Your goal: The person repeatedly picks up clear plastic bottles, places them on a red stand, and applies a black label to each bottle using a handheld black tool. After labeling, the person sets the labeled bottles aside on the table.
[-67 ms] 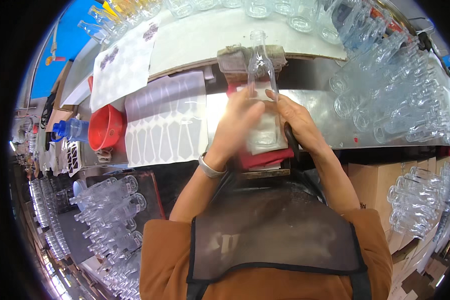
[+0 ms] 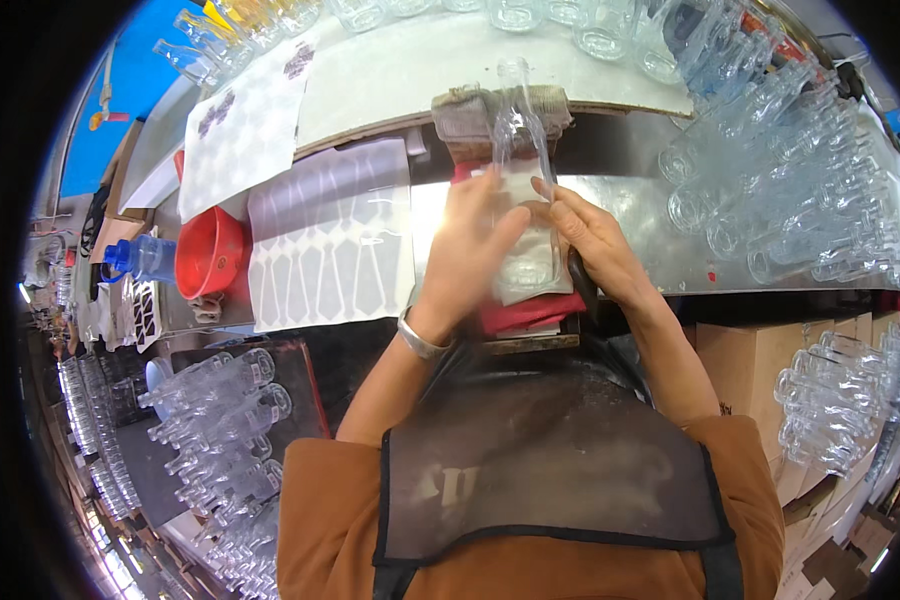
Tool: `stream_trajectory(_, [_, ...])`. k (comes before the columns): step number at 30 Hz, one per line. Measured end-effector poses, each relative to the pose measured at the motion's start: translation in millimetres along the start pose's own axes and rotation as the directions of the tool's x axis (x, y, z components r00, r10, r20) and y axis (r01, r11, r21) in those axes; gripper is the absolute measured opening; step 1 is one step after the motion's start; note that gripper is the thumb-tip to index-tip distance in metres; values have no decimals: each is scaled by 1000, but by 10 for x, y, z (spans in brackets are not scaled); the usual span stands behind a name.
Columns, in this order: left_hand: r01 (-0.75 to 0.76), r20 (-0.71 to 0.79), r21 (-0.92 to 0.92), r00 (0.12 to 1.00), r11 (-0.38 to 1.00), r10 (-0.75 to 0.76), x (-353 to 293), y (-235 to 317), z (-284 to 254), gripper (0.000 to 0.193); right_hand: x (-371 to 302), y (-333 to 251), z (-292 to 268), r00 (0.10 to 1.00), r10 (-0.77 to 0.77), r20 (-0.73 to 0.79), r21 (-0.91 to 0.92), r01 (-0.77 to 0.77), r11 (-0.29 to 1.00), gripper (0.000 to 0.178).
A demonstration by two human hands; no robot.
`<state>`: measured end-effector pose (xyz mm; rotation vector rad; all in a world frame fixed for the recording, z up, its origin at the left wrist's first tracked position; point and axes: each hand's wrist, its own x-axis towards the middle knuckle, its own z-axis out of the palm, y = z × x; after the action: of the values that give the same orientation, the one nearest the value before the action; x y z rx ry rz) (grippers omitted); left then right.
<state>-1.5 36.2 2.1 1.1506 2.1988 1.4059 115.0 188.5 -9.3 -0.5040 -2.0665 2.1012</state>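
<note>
A clear glass bottle (image 2: pixel 520 150) lies in front of me, neck pointing away, its neck end over a folded grey cloth pad (image 2: pixel 462 118) and its body over white and red cloths. My right hand (image 2: pixel 592 240) grips the bottle's right side, thumb at its edge. On the left side, my left hand (image 2: pixel 473 245) is partly blurred; its thumb reaches over the bottle, and its fingertips are hard to make out. A dark curved piece (image 2: pixel 582 278) shows beside my right palm; what it is I cannot tell. The red cloth (image 2: pixel 535 313) lies at the near end.
To the left lies a white sheet of long, clear-cut shapes (image 2: pixel 330 240), beside a red bowl (image 2: pixel 212 252) and a blue-capped bottle (image 2: pixel 150 258). Crowded glass bottles (image 2: pixel 770 190) stand on the right. More bottles (image 2: pixel 225 420) are at lower left, and cardboard boxes (image 2: pixel 735 370) at lower right.
The bottle has blurred with a slight movement between my hands. My left hand has shifted a little, and my right hand stays almost in place.
</note>
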Motion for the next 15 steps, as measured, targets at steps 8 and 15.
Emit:
stream_trajectory(8, [34, -50, -161, 998, 986, -43, -105, 234, -57, 51, -89, 29, 24, 980, -154, -123, -223, 124, 967, 48])
stream_trajectory(15, [373, 142, -525, 925, 765, -353, -71, -60, 12, 54, -195, -125, -6, 985, -135, -107, -297, 98, 950, 43])
